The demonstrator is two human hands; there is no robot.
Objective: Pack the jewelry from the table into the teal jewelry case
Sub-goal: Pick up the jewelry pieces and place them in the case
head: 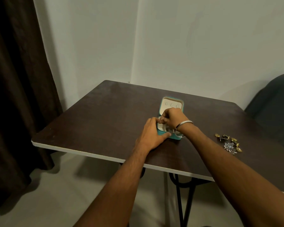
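The teal jewelry case [170, 104] stands open in the middle of the dark table, its cream lid raised at the back. My left hand [152, 133] grips the case's left front corner, thumb along the front wall. My right hand [171, 117] hovers over the case's tray with fingers curled and pinched together over the inside; what they hold is too small to make out. A silver bangle sits on my right wrist. A loose pile of jewelry [229, 143], gold pieces and a sparkly silver piece, lies on the table to the right.
The table [97, 122] has a white front edge and black legs below. A dark curtain hangs at the left, and a dark chair [274, 108] stands behind the table's right side. A clear ring-shaped item [179, 135] lies at the case's front right corner.
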